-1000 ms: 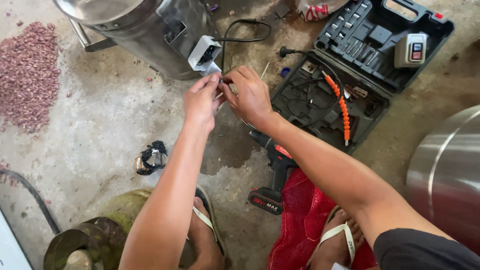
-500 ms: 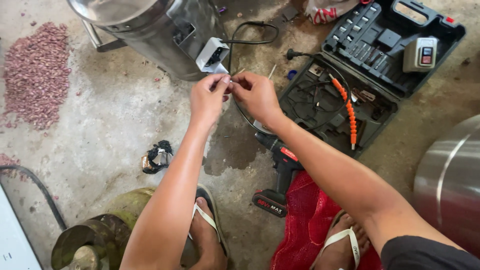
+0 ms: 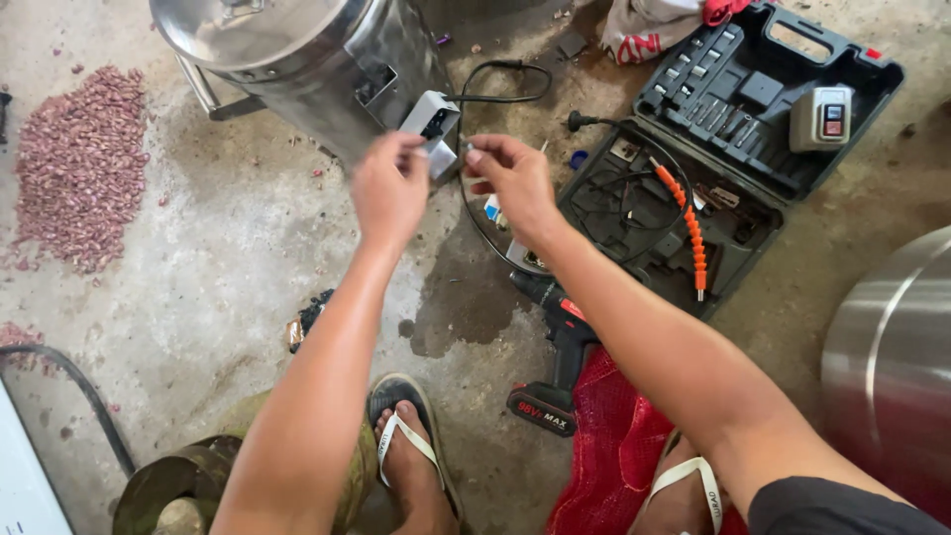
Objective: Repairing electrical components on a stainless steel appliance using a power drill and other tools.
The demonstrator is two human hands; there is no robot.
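1. A small white switch box (image 3: pixel 432 121) sat against the side of a steel drum machine (image 3: pixel 297 59), a black cable (image 3: pixel 500 84) looping off it across the concrete floor (image 3: pixel 218 258).
2. Left hand (image 3: pixel 389 188) was raised just in front of the box, fingers pinched together at its lower edge; what they pinched could not be made out.
3. Right hand (image 3: pixel 510 178) was close beside the left, thumb and forefinger closed on a tiny part too small to identify.
4. A cordless drill (image 3: pixel 555 347) lay on the floor under the right forearm, beside red mesh sacking (image 3: pixel 614 446).
5. An open black tool case (image 3: pixel 733 139) lay to the right, holding an orange flexible shaft (image 3: pixel 684 223).
6. A heap of reddish beans (image 3: pixel 84 163) lay at far left.
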